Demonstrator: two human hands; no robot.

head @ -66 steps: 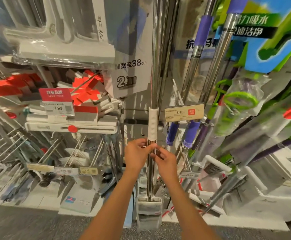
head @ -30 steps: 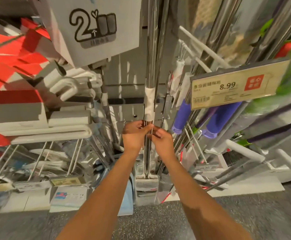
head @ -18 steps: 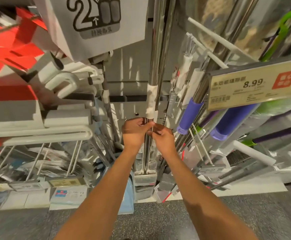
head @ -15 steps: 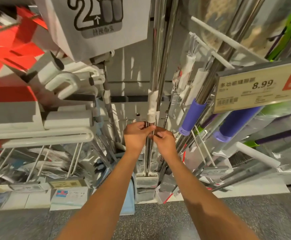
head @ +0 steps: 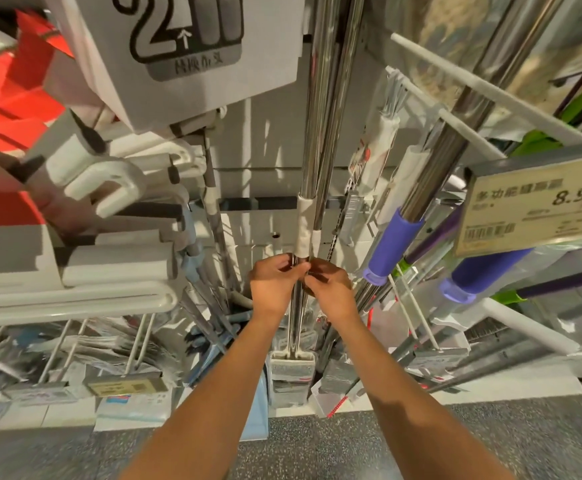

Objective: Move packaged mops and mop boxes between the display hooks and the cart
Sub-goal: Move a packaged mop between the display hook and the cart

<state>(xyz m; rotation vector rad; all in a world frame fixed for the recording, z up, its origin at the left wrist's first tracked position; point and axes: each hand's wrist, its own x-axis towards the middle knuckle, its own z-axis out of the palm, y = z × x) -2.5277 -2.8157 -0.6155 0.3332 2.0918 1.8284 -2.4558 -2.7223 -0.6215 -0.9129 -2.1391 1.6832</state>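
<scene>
Both hands meet on the same steel mop handle [head: 312,140], which hangs upright in the middle of the display. The left hand [head: 271,289] has its fingers curled round the shaft from the left, just below the white plastic collar [head: 304,230], and the right hand [head: 329,289] closes on it from the right at the same height, thumb and fingers pinching the metal so that the two sets of fingertips nearly touch. A second chrome pole runs close alongside it on the right. Below the hands the shaft runs down to a flat white mop head [head: 292,372] wrapped in clear plastic, which sits near the bottom edge of the display, just above the speckled grey floor [head: 455,441]. To the right, mops with purple grips [head: 391,244] lean outward on white display hooks [head: 455,95], and a yellow price tag [head: 532,209] reading 8.99 hangs in front of them. To the left are stacked white mop heads [head: 74,261] and red packaging [head: 8,95], with a grey mop box [head: 185,53] printed with a large 2 overhead. Lower left, wire hooks [head: 64,344] carry flat plastic-wrapped packs, with small shelf labels [head: 126,386] at their tips. The cart is not in sight from here.
</scene>
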